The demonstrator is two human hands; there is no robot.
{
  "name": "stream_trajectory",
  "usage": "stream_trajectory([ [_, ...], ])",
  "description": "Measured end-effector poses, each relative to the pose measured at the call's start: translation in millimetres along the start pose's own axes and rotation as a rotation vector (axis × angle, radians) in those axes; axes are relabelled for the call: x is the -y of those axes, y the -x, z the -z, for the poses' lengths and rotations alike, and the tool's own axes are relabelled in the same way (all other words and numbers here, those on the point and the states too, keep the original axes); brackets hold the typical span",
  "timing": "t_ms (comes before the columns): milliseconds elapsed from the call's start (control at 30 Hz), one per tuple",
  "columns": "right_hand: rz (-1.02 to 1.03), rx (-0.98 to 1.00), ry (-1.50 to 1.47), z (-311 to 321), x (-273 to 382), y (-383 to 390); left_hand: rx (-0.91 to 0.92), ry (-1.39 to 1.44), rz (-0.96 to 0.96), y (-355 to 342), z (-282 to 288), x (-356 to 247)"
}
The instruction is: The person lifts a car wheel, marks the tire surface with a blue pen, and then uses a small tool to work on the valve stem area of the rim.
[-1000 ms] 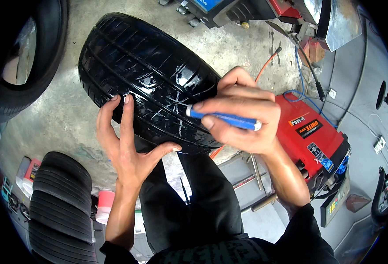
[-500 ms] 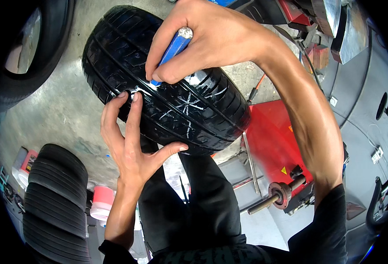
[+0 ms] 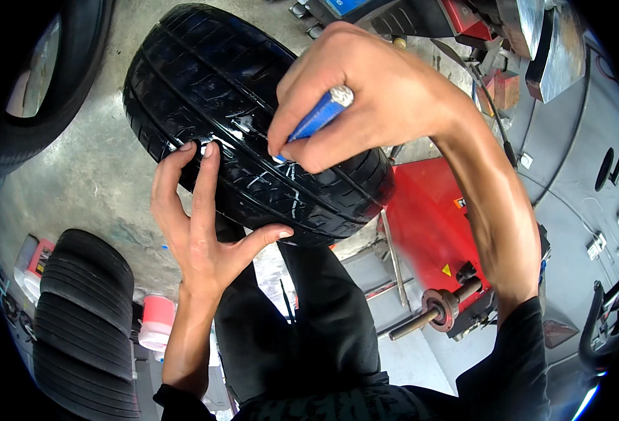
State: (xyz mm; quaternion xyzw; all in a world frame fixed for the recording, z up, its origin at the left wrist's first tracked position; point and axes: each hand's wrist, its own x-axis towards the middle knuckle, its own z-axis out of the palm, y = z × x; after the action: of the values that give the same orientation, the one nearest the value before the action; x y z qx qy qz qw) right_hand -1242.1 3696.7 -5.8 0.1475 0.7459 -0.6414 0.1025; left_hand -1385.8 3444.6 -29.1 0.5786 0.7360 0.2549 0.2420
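A black, glossy wet-looking tire (image 3: 204, 77) stands in front of me with its tread toward me. My right hand (image 3: 372, 91) pinches a blue-wrapped marking crayon (image 3: 320, 118) whose tip meets the tread near the middle. White crossing marks (image 3: 295, 193) show on the tread just below that tip, partly covered by the hand. My left hand (image 3: 200, 242) is spread open against the tire's near left side, with two fingertips on the tread and the thumb along the lower edge.
Behind my right forearm stands a red machine (image 3: 428, 217) with a metal shaft (image 3: 439, 309). Several stacked tires (image 3: 85, 309) are at lower left, beside a pink and white bucket (image 3: 156, 323). Another tire (image 3: 92, 77) is at the upper left, and a metal bar (image 3: 395, 259) lies near the machine.
My right hand has moved right and toward me with the crayon, now over part of the white marks. My left hand keeps its place on the tire; the whole view has shifted slightly.
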Motion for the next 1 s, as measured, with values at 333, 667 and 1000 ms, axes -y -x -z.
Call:
stream_trajectory([
  [333, 0.028, 0.025, 0.032, -16, 1, 46, -0.014, 0.01, 0.009, 2, -2, 0],
  [667, 0.02, -0.209, 0.004, -44, 2, 101, -0.034, 0.005, 0.037, -2, 2, 4],
  [1000, -0.054, -1.243, 0.305, -173, 53, 23, -0.02, -0.016, -0.037, -9, 3, 9],
])
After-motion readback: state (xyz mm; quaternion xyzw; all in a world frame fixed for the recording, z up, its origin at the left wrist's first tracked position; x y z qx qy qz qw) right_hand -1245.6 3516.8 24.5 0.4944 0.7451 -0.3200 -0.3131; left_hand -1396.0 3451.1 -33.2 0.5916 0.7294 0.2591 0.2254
